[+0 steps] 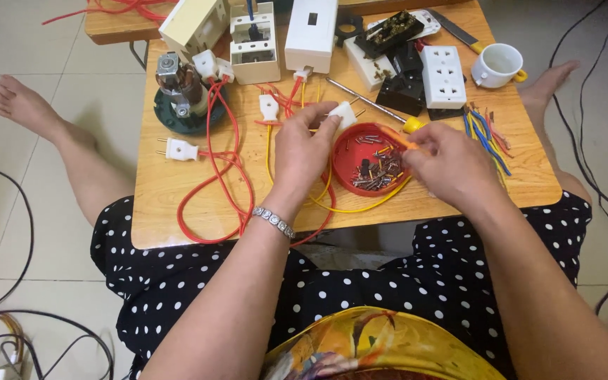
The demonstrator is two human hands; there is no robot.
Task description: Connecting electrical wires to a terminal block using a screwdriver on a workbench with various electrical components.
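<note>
Fingers of my left hand [309, 144] pinch a small white plug [341, 115] just above the middle of the frame, over the upper left rim of the red dish [350, 184]. My right hand [446, 163], right of centre, is closed round the orange handle of a screwdriver [397, 135]; only a short stretch of that handle shows between my fingers.

As I judge it, the risk lies in how lightly the plug is held. It sits at my fingertips, so a push from the tool could twist it out of my grip and drop it among the screws and small dark parts in the dish, or send it onto the wooden surface [177, 204]. The yellow wire [297, 179] looping beneath my left hand and under the dish could snag my wrist and drag the dish, spilling what it holds.

The plug's long axis runs on a slant, from lower left to upper right of the frame; its free end points up and right, toward the long metal screwdriver [371, 104] lying on the surface. Whether pins show at that end I cannot tell. The orange handle slants from upper left to lower right, its hidden working end toward the plug.
</note>
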